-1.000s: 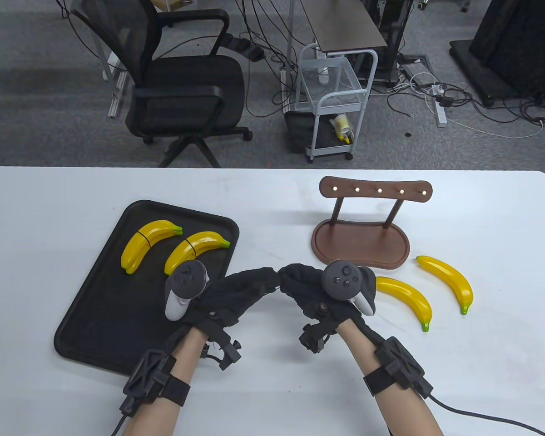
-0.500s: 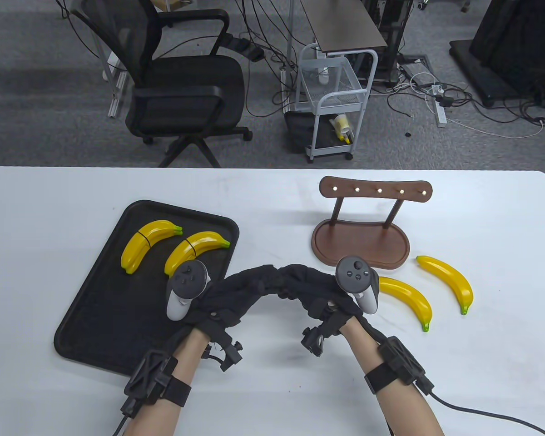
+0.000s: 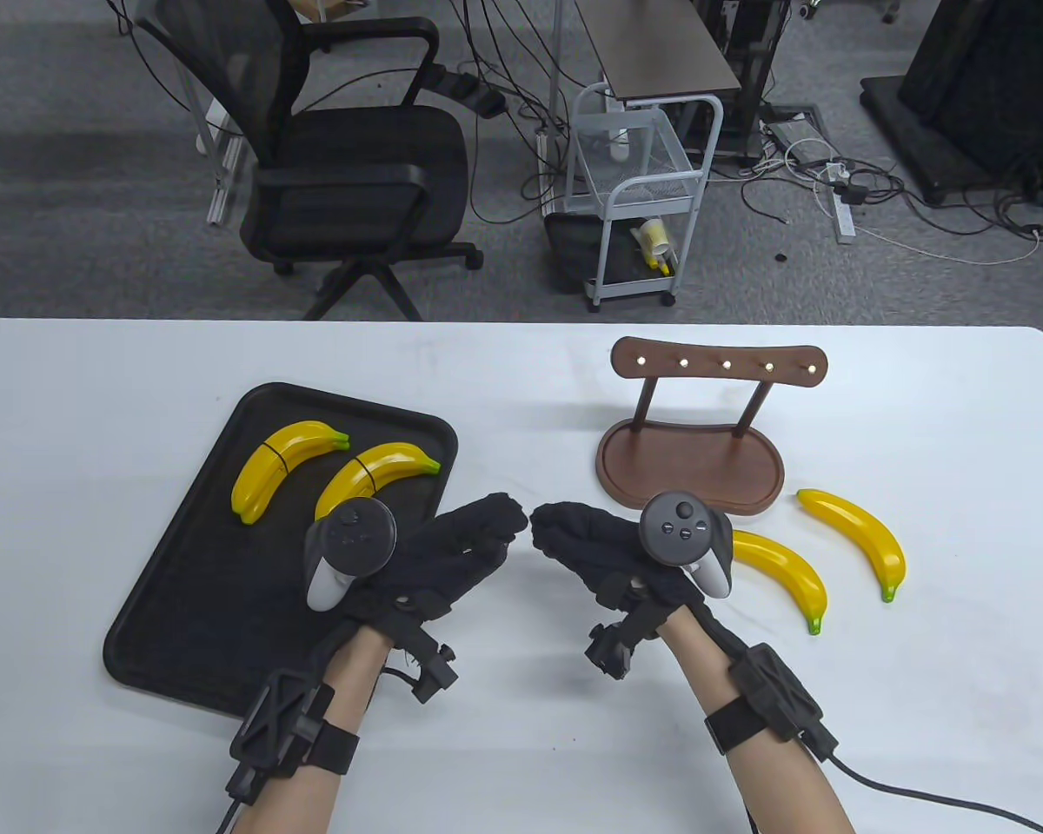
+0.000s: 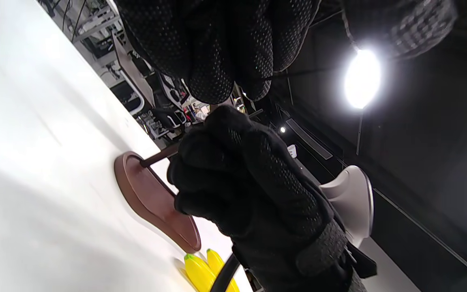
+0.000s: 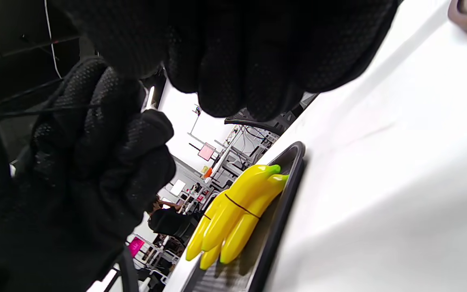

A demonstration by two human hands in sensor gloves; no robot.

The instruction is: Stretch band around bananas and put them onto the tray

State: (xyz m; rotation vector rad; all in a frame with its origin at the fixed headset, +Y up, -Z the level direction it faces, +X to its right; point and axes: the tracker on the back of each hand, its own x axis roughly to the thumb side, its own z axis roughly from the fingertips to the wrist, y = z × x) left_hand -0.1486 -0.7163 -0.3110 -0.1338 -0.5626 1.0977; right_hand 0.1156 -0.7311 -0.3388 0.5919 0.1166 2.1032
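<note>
Landmark: black tray (image 3: 165, 625) – on white table (image 3: 878, 695), all places given rel. to it.

Banded bananas: two bundles lie on the tray's far half. Far-left bundle (image 3: 276, 465), near-right bundle (image 3: 367, 478), each w/ a thin dark band across the middle. Green tips point away from the person, twd tray's far right corner. Right wrist view shows a band crossing the yellow skins.

Loose bananas: two singles on the bare table, well right of tray. One (image 3: 787, 573) just beside the right hand, the other (image 3: 865, 539) further right. No band seen on either.

Wooden stand (image 3: 691, 460): right of tray, beyond the loose bananas; brown oval base, two posts, top rail w/ pegs.

L hand (image 3: 452, 552): just off tray's right edge, above the table. Fingers curled together as in a pinch. A thin dark line shows at the fingers in the left wrist view – cannot tell if it's a band or what the hand has hold of.

R hand (image 3: 595, 547): further right of tray, fingertips near L hand's, a small gap betw. them. Fingers curled; grip contents – cannot tell.
</note>
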